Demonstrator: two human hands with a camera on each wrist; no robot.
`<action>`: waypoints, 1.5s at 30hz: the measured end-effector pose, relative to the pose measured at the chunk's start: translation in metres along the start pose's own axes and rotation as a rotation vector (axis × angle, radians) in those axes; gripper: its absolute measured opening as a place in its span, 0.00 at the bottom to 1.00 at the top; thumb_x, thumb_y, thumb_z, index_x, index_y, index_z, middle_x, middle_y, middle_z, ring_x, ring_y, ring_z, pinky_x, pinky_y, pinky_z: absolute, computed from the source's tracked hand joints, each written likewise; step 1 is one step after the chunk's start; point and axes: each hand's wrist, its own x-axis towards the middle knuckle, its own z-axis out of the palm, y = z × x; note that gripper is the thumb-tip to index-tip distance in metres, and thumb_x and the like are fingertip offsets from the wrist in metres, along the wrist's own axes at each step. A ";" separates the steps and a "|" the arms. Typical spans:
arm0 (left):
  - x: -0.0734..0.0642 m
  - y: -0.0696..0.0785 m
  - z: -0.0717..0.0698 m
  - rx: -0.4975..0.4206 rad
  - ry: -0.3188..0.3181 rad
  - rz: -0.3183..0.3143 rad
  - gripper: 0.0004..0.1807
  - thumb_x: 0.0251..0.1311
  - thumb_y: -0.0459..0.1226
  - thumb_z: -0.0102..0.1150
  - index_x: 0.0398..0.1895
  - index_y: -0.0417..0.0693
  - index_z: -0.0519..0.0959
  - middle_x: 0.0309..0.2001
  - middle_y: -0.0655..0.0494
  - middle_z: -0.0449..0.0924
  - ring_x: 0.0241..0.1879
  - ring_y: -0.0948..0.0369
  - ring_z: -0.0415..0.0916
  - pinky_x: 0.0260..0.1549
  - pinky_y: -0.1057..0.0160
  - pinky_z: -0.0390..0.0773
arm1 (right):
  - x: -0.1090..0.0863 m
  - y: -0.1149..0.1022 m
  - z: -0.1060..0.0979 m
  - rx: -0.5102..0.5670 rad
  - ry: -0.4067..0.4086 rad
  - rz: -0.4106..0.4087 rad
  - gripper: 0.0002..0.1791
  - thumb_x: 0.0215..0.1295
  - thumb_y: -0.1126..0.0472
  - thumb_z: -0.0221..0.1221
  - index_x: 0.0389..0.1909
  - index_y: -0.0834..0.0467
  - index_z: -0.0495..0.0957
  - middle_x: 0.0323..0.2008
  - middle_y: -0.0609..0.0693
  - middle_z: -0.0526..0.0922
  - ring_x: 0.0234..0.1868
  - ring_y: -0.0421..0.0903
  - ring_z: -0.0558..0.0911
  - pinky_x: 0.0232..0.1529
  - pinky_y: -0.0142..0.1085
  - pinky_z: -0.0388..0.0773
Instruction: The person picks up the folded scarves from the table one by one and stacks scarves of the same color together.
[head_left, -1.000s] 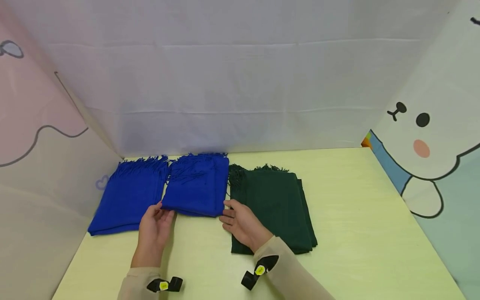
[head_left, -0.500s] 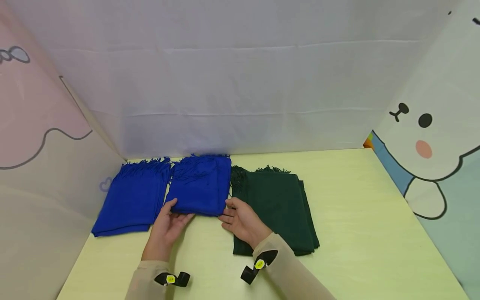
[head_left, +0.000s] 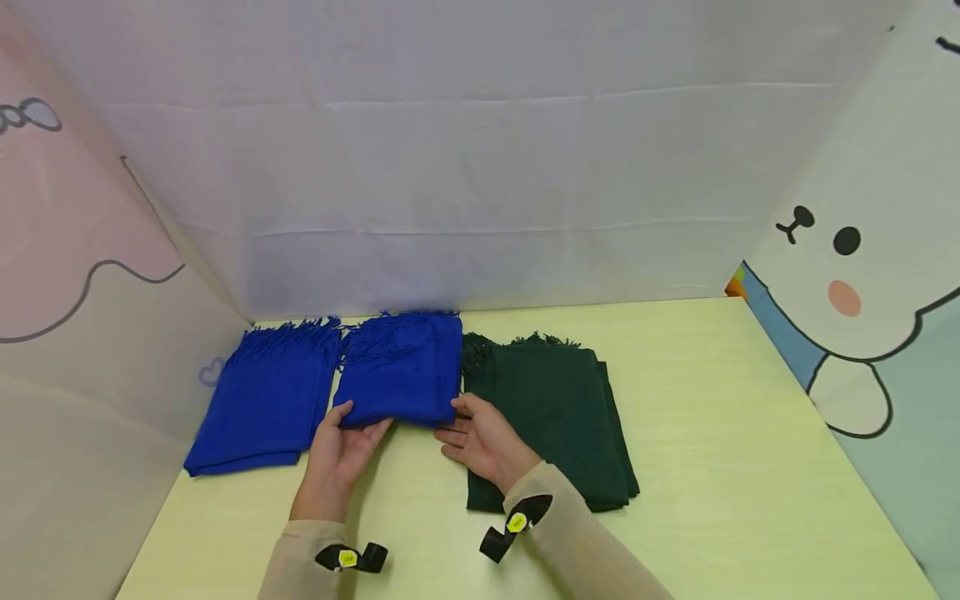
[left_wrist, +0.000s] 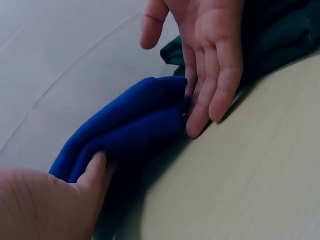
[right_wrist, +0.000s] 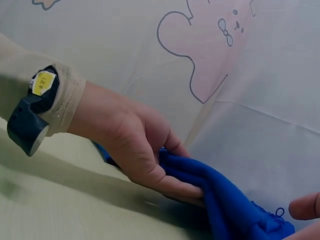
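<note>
A folded blue scarf with a fringe lies at the back of the table, its near edge lifted a little. My left hand grips that edge toward its left corner, thumb on top and fingers underneath. At the near right corner is my right hand; in the left wrist view its fingers are straight against the scarf's side and the thumb stands apart. In the right wrist view, the left hand has the blue cloth between thumb and fingers.
Another folded blue fringed scarf lies to the left, near the side wall. A folded dark green fringed scarf lies right, partly behind the right hand. A white sheet hangs behind the pale yellow table.
My left hand has slid right along the blue scarf's near edge, away from its left corner, and that edge has risen slightly. The right hand has barely moved.
</note>
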 end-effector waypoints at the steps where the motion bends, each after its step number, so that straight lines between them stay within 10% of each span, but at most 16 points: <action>1: -0.001 -0.001 0.001 -0.013 -0.004 0.002 0.36 0.79 0.40 0.34 0.80 0.61 0.31 0.81 0.57 0.32 0.78 0.56 0.37 0.75 0.54 0.45 | 0.000 0.000 0.001 0.005 0.010 0.001 0.38 0.73 0.56 0.48 0.73 0.71 0.43 0.71 0.77 0.52 0.73 0.72 0.55 0.73 0.62 0.49; 24: -0.012 -0.013 -0.006 -0.058 -0.025 -0.016 0.35 0.80 0.39 0.32 0.80 0.57 0.29 0.80 0.51 0.32 0.78 0.52 0.36 0.74 0.50 0.45 | 0.011 0.013 0.012 0.118 0.098 -0.030 0.32 0.75 0.60 0.56 0.70 0.72 0.57 0.62 0.73 0.71 0.60 0.62 0.77 0.65 0.53 0.71; 45: -0.031 -0.020 -0.018 0.242 0.027 0.069 0.32 0.80 0.39 0.33 0.79 0.47 0.36 0.76 0.40 0.42 0.75 0.48 0.49 0.71 0.48 0.58 | 0.004 0.018 0.012 0.006 0.100 -0.099 0.26 0.69 0.73 0.56 0.66 0.73 0.63 0.59 0.69 0.77 0.57 0.60 0.79 0.59 0.54 0.76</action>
